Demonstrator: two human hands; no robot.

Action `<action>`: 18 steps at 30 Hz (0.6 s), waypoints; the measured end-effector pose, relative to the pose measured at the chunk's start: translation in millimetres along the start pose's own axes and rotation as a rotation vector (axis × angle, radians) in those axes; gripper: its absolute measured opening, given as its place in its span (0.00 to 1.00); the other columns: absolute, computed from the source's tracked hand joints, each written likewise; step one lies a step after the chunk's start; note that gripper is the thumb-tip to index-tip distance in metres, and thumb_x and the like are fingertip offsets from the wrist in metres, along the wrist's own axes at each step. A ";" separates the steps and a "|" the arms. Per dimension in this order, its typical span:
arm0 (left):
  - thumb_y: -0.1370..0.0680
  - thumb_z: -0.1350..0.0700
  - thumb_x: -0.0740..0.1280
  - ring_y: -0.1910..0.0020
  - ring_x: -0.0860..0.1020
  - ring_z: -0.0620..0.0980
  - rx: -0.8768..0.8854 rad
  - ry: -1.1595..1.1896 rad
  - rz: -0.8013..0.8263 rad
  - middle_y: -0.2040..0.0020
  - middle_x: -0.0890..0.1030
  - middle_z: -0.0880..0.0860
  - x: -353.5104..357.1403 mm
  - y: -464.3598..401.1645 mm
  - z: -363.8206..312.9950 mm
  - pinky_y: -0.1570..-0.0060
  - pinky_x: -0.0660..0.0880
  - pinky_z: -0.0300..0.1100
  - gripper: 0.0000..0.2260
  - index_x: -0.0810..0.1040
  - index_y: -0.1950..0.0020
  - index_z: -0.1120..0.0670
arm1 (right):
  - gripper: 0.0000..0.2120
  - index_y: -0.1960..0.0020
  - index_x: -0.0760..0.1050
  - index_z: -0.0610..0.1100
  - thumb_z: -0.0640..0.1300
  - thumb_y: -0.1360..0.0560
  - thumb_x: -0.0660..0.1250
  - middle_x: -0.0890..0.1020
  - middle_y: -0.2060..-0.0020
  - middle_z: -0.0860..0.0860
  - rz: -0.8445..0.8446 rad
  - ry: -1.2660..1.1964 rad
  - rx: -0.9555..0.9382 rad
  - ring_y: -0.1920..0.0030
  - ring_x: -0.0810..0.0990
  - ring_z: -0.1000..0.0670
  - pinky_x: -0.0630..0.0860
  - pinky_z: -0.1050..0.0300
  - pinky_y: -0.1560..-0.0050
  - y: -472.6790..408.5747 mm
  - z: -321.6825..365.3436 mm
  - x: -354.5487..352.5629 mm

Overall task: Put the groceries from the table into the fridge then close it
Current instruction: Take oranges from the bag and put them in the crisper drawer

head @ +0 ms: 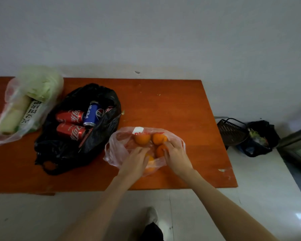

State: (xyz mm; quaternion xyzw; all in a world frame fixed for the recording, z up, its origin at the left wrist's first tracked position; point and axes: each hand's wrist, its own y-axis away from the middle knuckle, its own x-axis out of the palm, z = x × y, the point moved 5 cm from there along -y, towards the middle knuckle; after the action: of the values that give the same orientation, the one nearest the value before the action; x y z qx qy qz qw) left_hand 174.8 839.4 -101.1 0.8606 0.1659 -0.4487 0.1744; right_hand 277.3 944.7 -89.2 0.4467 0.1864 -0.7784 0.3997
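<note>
Orange table (172,101) carries all three bags unloaded; both hands reach into the clear bag of oranges (142,145); left hand (135,160) loosely curled, grip unclear; right hand (175,157) closing on an orange (159,150); fridge unseen.

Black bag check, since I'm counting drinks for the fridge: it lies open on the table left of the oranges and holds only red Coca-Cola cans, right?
Not quite. The head view shows a blue Pepsi can among the red Coca-Cola cans in the black bag, which does lie open on the table left of the oranges.
</note>
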 end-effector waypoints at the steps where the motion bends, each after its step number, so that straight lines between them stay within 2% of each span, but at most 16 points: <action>1: 0.19 0.53 0.57 0.38 0.71 0.52 -0.010 -0.009 0.011 0.36 0.73 0.53 5.1 -4.7 3.2 0.40 0.70 0.47 0.15 0.70 0.33 0.52 | 0.20 0.29 0.65 0.44 0.41 0.21 0.57 0.69 0.31 0.43 0.011 -0.001 0.009 0.31 0.65 0.42 0.63 0.44 0.30 -5.6 -5.3 4.2; 4: 0.20 0.50 0.58 0.37 0.70 0.52 -0.076 -0.044 0.079 0.37 0.71 0.51 15.2 -16.7 7.2 0.41 0.71 0.48 0.15 0.70 0.34 0.48 | 0.22 0.29 0.64 0.42 0.43 0.22 0.60 0.68 0.31 0.43 0.054 0.074 0.061 0.30 0.62 0.41 0.61 0.46 0.29 -16.0 -18.5 14.9; 7: 0.21 0.48 0.60 0.38 0.71 0.53 -0.141 -0.056 0.157 0.37 0.71 0.52 23.4 -19.4 11.0 0.42 0.72 0.48 0.15 0.71 0.35 0.48 | 0.27 0.31 0.66 0.40 0.47 0.26 0.67 0.69 0.32 0.41 0.071 0.190 0.101 0.31 0.63 0.39 0.59 0.46 0.30 -19.4 -24.5 23.2; 11: 0.23 0.49 0.64 0.38 0.71 0.52 -0.181 -0.036 0.181 0.37 0.71 0.53 29.4 -22.0 10.8 0.43 0.70 0.43 0.17 0.71 0.35 0.50 | 0.37 0.26 0.57 0.41 0.53 0.28 0.69 0.64 0.30 0.41 0.154 0.289 0.144 0.29 0.60 0.38 0.57 0.45 0.29 -23.1 -29.4 35.2; 13: 0.25 0.48 0.66 0.38 0.71 0.53 -0.220 -0.026 0.213 0.36 0.70 0.53 34.6 -24.2 12.6 0.42 0.71 0.44 0.19 0.70 0.35 0.50 | 0.37 0.26 0.53 0.41 0.53 0.27 0.67 0.62 0.29 0.41 0.188 0.312 0.182 0.28 0.59 0.38 0.57 0.45 0.28 -25.7 -32.7 40.4; 16: 0.30 0.44 0.67 0.40 0.73 0.54 -0.275 0.062 0.281 0.36 0.71 0.53 43.5 -26.5 12.5 0.42 0.73 0.48 0.24 0.68 0.36 0.48 | 0.33 0.28 0.56 0.41 0.50 0.26 0.67 0.64 0.30 0.41 0.194 0.274 0.232 0.29 0.60 0.39 0.59 0.46 0.29 -26.4 -37.9 44.6; 18: 0.30 0.45 0.67 0.40 0.73 0.54 -0.314 0.097 0.288 0.36 0.71 0.54 45.6 -27.0 11.8 0.42 0.73 0.48 0.25 0.67 0.35 0.48 | 0.31 0.29 0.58 0.41 0.50 0.26 0.67 0.65 0.31 0.41 0.203 0.246 0.232 0.29 0.61 0.39 0.59 0.46 0.29 -25.7 -41.2 45.8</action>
State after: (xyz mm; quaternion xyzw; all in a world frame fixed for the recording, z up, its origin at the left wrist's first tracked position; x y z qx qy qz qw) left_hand 179.1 863.8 -149.4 0.8583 0.1175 -0.3458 0.3604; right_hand 266.7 966.3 -151.4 0.5981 0.0971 -0.6900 0.3960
